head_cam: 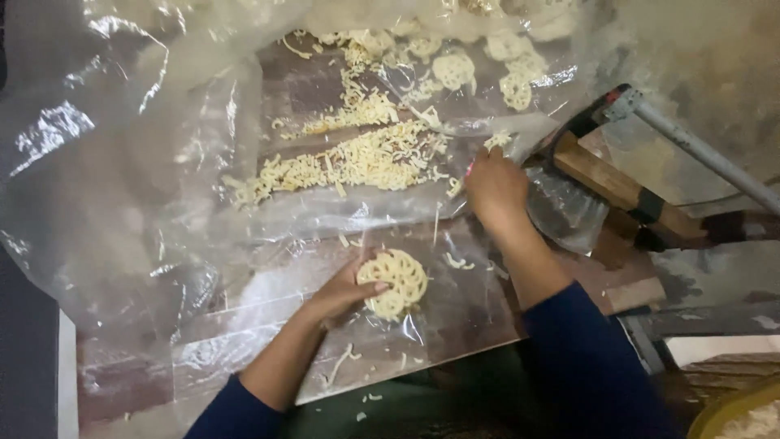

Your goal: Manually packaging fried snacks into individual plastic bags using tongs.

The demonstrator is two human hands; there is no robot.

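Note:
My left hand (345, 291) holds a round, pale yellow lattice cracker (396, 281) low over the plastic-covered wooden board (244, 325). My right hand (494, 189) reaches further out and pinches the edge of a clear plastic sheet or bag (561, 207) beside a wooden block. Both arms wear dark blue sleeves. A heap of broken cracker crumbs (349, 158) lies on the plastic beyond my hands. Several whole lattice crackers (455, 69) sit at the far side.
A large clear plastic sheet (122, 162) billows up on the left and far side. A wooden block with a metal lever arm (691, 146) stands at the right. A yellow rimmed container (743, 410) shows at the bottom right corner.

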